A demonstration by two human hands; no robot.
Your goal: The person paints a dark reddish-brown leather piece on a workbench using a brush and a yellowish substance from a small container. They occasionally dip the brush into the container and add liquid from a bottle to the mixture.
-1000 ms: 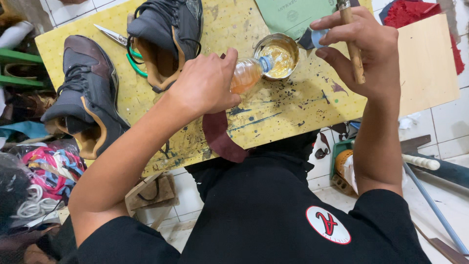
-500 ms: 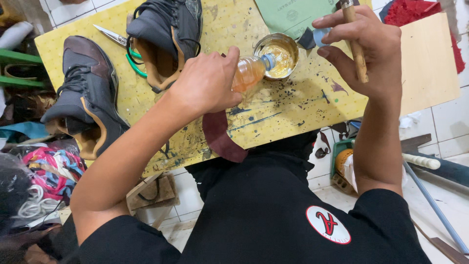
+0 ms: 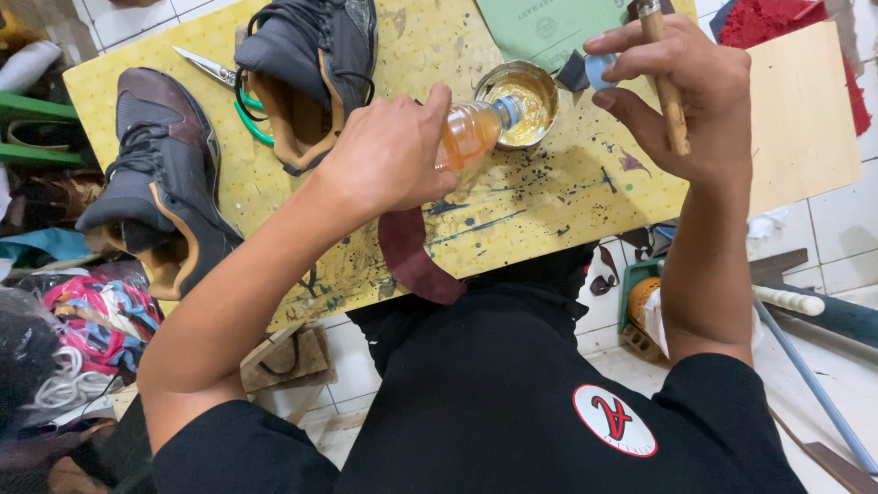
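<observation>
Left hand [image 3: 389, 151] gripped bottle [image 3: 471, 131], tipped into tin [image 3: 518, 91]. Right hand [image 3: 672, 87] clutched brush handle [image 3: 666, 78]. Shoes [image 3: 306, 69] at 10 o'clock on desk [image 3: 549, 197].

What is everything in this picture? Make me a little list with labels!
Left hand: left hand holds a small bottle of orange liquid, tipped with its mouth over the tin
Right hand: right hand holds a wooden-handled tool and a small blue cap
Tin: round metal tin with yellowish stuff inside
Board: yellow, paint-spattered board
Shoes: two dark shoes with tan lining
Scissors: green-handled scissors beside a shoe
</observation>
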